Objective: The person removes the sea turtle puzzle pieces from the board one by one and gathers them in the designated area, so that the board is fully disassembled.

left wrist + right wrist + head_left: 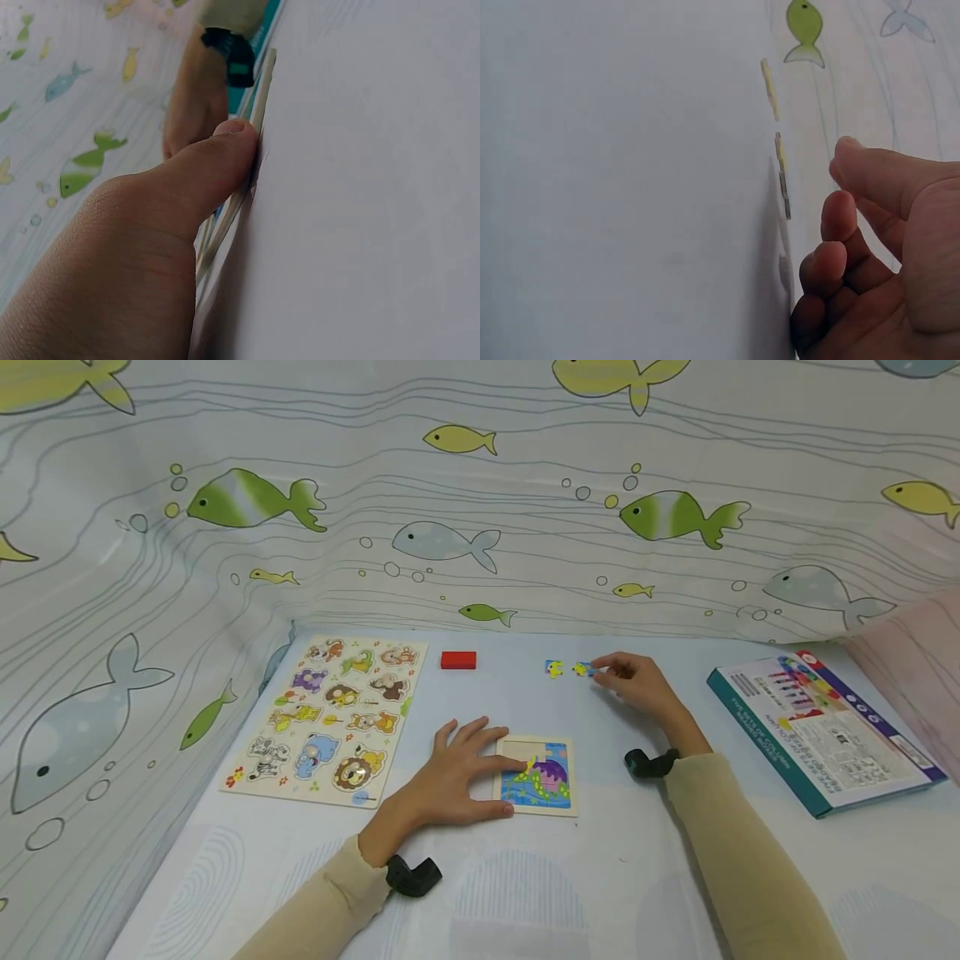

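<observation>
My left hand (457, 777) lies spread over the left side of a small wooden puzzle tray (573, 777). Its index finger reaches across the picture, while the thumb (214, 165) bears on the tray's edge (262, 90) in the left wrist view. The tray shows a purple and green figure on blue, with bare wood at its upper left. Farther back, my right hand (637, 685) hovers with loosely bent fingers at the right end of some loose jigsaw pieces (553, 669). In the right wrist view the pieces (770, 90) lie flat, apart from the thumb and fingertips.
A large animal puzzle board (322, 718) lies on the left. Behind the small tray is a red block (458, 660). A boxed set (825, 727) with a teal side lies on the right. A fish-patterned curtain (525, 527) hangs behind the table.
</observation>
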A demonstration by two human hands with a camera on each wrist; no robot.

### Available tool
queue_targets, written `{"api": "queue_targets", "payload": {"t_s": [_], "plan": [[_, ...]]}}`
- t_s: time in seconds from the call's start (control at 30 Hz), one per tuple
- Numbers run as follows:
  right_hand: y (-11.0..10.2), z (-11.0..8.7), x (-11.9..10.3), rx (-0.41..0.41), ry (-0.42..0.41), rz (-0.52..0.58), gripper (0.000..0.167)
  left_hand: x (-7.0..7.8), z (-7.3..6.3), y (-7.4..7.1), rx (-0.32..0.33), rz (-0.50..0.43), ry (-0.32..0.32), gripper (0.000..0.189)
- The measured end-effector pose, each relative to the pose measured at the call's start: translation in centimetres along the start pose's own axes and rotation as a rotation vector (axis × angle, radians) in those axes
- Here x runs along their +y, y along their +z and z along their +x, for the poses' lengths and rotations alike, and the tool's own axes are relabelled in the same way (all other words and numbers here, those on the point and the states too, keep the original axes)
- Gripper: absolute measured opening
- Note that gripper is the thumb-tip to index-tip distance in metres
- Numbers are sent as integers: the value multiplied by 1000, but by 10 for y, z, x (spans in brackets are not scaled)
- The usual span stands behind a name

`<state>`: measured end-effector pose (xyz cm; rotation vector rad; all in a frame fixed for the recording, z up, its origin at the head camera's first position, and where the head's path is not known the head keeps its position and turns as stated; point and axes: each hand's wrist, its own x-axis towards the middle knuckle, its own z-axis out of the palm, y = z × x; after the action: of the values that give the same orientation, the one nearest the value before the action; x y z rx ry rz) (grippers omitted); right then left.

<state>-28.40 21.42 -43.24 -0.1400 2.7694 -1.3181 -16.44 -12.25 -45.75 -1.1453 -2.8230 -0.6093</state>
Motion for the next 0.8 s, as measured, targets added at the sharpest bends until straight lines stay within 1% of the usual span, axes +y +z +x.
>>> {"api": "queue_targets", "payload": {"t_s": [0.23, 0.5, 0.8], "plan": [[3, -5, 4, 11, -4, -18, 31, 1, 0, -1, -13, -4, -12, 57], [5, -11, 11, 44, -6, 56, 29, 2, 0, -1, -4, 0, -6, 56], [8, -17, 9, -15, -45, 71, 29, 1, 0, -1, -7, 5, -4, 57]]}}
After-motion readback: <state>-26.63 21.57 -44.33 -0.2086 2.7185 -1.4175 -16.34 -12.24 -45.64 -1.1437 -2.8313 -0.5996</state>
